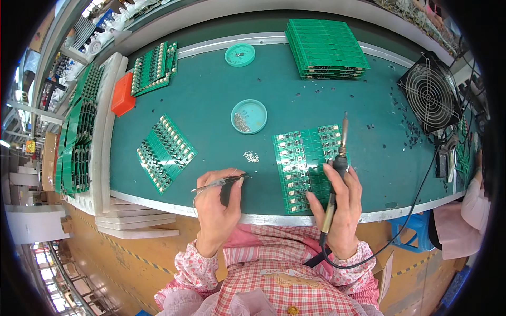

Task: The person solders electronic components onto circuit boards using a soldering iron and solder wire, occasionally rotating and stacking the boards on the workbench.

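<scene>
Left hand (219, 210) pinching tweezers (216, 183) (tips too small to read clearly); right hand (341, 210) grasping a soldering iron (341, 162), circuit board (293, 171) partly beneath and left of that grip.

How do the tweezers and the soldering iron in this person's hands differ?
The tweezers, in the left hand, are slim; the soldering iron, in the right hand, is longer and thicker. The tweezers point rightward; the soldering iron points up the picture. The soldering iron has a black cord; the tweezers show none. Both are hand-held tools.
</scene>
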`<control>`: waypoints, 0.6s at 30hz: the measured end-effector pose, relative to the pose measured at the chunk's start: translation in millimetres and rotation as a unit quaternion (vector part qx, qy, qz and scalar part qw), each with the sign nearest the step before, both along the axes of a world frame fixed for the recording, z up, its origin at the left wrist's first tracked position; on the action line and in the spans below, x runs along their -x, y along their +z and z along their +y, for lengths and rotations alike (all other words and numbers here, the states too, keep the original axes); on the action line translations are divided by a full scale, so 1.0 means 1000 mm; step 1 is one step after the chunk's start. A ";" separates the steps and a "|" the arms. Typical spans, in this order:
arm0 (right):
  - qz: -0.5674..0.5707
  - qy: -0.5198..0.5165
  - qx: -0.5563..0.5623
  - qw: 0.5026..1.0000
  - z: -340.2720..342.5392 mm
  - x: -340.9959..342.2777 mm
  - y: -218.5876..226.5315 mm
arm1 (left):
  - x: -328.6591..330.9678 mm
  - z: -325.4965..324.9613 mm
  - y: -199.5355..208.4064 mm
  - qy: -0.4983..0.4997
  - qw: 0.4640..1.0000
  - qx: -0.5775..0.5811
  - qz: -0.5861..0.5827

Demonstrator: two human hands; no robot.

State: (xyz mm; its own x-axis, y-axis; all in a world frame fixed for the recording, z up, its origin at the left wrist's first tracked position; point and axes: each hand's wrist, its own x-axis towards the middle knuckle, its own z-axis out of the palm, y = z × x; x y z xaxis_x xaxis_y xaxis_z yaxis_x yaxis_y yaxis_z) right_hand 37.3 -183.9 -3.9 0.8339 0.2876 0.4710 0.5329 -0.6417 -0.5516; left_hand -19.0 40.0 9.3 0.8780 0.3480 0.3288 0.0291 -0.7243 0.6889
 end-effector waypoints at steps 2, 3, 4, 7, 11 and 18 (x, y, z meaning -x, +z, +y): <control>-0.007 -0.009 0.000 1.000 -0.003 0.002 -0.002 | 0.000 -0.001 0.000 -0.001 1.000 -0.002 0.001; -0.001 -0.008 -0.006 1.000 -0.004 0.003 -0.002 | -0.001 -0.002 0.000 -0.007 1.000 -0.007 0.004; 0.005 -0.008 -0.012 1.000 -0.004 0.003 -0.003 | -0.002 -0.003 0.001 -0.014 1.000 -0.012 0.006; 0.003 -0.008 -0.013 1.000 -0.004 0.004 -0.003 | -0.007 -0.002 -0.002 -0.033 0.998 -0.050 -0.004; -0.003 -0.003 -0.021 1.000 -0.005 0.004 -0.004 | -0.009 -0.006 -0.001 -0.026 0.999 -0.040 0.005; -0.002 0.009 -0.028 1.000 -0.005 0.001 0.000 | -0.010 -0.005 -0.005 -0.023 0.999 -0.047 -0.001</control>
State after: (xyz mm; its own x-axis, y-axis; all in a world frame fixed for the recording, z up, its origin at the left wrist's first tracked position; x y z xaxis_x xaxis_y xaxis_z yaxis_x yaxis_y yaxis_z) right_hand 36.0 -188.9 -4.1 0.8267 0.2761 0.4903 0.5467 -0.6004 -0.5836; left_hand -9.2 35.4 4.0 0.8919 0.2749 0.3592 -0.0062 -0.7867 0.6174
